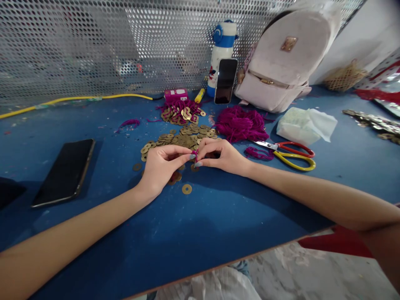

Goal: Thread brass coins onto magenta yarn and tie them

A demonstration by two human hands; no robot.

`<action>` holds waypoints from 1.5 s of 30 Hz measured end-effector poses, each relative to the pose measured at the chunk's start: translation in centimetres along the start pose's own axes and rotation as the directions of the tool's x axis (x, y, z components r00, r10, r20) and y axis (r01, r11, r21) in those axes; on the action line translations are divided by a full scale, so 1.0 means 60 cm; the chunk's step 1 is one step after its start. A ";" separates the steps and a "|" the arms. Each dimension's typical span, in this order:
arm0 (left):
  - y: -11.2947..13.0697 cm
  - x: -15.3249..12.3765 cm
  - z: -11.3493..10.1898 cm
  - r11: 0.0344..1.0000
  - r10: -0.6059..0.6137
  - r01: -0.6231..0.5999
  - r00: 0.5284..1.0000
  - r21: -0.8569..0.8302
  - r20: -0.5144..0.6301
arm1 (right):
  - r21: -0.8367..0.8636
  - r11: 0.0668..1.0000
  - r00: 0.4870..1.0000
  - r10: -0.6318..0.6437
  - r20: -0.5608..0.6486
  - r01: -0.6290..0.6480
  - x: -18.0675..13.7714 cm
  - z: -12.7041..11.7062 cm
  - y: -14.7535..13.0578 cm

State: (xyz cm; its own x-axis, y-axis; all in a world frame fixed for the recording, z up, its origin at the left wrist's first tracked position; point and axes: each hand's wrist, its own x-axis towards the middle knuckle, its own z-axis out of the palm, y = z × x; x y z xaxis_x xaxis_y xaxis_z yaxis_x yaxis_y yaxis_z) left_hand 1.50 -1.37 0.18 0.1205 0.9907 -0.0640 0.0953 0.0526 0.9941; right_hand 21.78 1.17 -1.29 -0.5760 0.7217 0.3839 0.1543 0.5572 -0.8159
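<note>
My left hand [162, 166] and my right hand [220, 156] meet over the middle of the blue table, fingertips almost touching. Both pinch a short purple string [195, 155] between thumb and fingers. Just beneath the right fingertips, a brass coin [194, 168] with a hole shows in part; whether it is on the string I cannot tell. Behind the hands spreads a heap of brass coins [187, 135], partly hidden by them. One loose coin [186, 189] lies flat in front. Further back are coins tied with purple string [181, 111].
Right of the heap lie a purple string bundle [240, 124], scissors [292, 154] and a white packet [304, 124]. A dark phone [67, 171] rests at left. Another phone [226, 81] leans on a bottle [220, 54], beside a backpack [281, 62]. Perforated metal [93, 50] stands behind.
</note>
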 end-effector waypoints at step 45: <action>-0.003 0.002 0.005 0.953 0.229 -0.271 0.938 0.137 0.259 | -0.067 0.994 0.991 -0.098 -0.095 0.092 -0.008 0.001 -0.018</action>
State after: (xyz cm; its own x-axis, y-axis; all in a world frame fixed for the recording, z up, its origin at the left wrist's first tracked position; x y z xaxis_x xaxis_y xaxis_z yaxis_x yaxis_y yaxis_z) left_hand 1.81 -1.30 -0.07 0.3912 0.9088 0.1451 0.1937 -0.2355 0.9524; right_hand 21.84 0.23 -0.61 -0.5093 0.6993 0.5015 0.1537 0.6473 -0.7466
